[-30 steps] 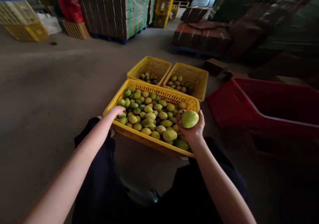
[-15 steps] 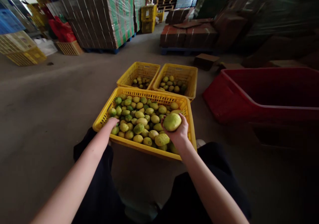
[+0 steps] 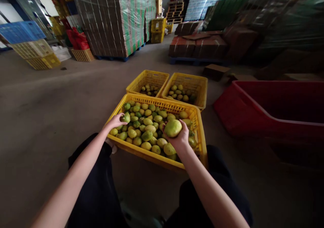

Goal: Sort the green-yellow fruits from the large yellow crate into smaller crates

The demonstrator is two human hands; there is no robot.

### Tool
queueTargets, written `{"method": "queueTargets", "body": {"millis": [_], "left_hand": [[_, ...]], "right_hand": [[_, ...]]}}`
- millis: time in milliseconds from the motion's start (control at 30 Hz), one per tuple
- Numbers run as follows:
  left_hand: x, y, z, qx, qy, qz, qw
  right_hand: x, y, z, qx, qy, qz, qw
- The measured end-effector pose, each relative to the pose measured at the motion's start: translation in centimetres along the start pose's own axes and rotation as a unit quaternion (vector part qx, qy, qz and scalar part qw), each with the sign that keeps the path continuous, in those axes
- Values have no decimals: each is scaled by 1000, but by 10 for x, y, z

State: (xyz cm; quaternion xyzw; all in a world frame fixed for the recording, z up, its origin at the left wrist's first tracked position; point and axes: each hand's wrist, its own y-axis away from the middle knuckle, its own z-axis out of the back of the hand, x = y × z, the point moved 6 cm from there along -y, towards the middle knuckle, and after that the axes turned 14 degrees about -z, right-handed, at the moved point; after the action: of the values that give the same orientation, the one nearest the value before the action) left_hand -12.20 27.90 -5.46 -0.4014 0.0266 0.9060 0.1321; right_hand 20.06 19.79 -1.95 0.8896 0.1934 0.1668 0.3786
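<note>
A wide yellow crate (image 3: 162,103) full of yellow and green lemons (image 3: 150,128) stands right in front of me. Over its right half, my right hand (image 3: 181,136) holds a large yellow-green lemon (image 3: 173,128) from below, fingers curled round it. At the crate's left side, my left hand (image 3: 115,121) has its thumb and fingers closed around a greener lemon (image 3: 125,118), just above the other fruit. The undersides of both held lemons are hidden.
Behind the front crate, a left yellow crate (image 3: 131,85) and a right yellow crate (image 3: 204,91) hold fewer lemons. A large red bin (image 3: 235,113) stands to the right. Wrapped box stacks (image 3: 106,22) and flat cartons (image 3: 182,47) lie farther back.
My left hand has come up from among the fruit at the left rim and now has a green lemon. The right hand keeps its large lemon. The view has tilted slightly.
</note>
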Motion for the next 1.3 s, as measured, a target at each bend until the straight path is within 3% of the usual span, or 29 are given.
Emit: {"method": "queueTargets", "body": {"millis": [100, 200, 267, 333, 533, 733, 833, 967, 1033, 1133, 1300], "left_hand": [[-39, 9, -3, -25, 163, -23, 986], [-85, 21, -18, -19, 417, -50, 907], [-110, 26, -28, -11, 507, -55, 860], [-126, 25, -38, -15, 530, -52, 846], [-153, 13, -71, 4, 503, -29, 864], [-163, 8, -77, -2, 528, -15, 849], [-162, 10, -77, -12, 597, 40, 801], [-167, 18, -76, -11, 697, 112, 708], [-166, 20, -71, -38, 718, 126, 684], [-162, 21, -65, -65, 706, 137, 691], [-162, 24, -66, -40, 672, 97, 733]], "right_hand": [[-6, -6, -1, 21, 15, -4, 1000], [-19, -9, -1, 51, 56, -19, 997], [-28, -8, 2, 54, 84, -29, 995], [-37, -7, 3, 57, 108, -39, 992], [-41, 4, -3, 81, 143, 2, 986], [-28, 18, -7, 38, 150, 40, 987], [-24, 21, -10, 49, 161, 50, 984], [-20, 21, -9, 60, 155, 66, 984], [-19, 21, -9, 65, 163, 89, 980], [-18, 23, -11, 81, 192, 151, 966], [-17, 29, -15, 119, 268, 260, 920]]}}
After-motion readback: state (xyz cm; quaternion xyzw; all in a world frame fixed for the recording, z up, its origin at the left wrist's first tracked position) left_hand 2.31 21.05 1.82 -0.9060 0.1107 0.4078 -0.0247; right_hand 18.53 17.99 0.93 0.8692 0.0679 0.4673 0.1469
